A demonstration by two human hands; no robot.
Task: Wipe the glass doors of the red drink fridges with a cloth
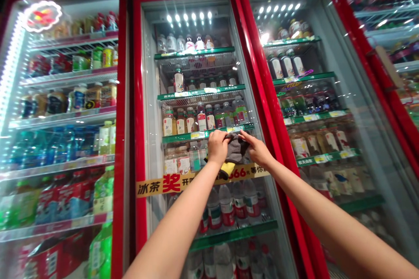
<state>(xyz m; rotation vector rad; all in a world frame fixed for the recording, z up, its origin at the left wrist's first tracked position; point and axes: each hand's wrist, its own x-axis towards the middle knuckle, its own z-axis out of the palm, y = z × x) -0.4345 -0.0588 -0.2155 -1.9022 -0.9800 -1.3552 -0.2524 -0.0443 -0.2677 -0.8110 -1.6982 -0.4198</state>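
Observation:
A crumpled dark grey cloth (236,149) with a yellow part is bunched between my two hands in front of the middle fridge's glass door (193,67). My left hand (218,146) grips its left side, fingers curled and thumb against the fabric. On the other side, my right hand (259,149) pinches the cloth's right edge, with the index finger reaching along the top. Just below hangs a yellow banner strip (149,188) with Chinese lettering, partly covered by the cloth and my left forearm. Whether the cloth touches the glass I cannot tell.
Behind the glass, green-edged shelves (176,138) carry rows of bottles (201,116). Red door frames (258,74) stand at the right of the middle door. Another drinks fridge (123,95) is at the left, and more stocked shelving (389,12) at the far right.

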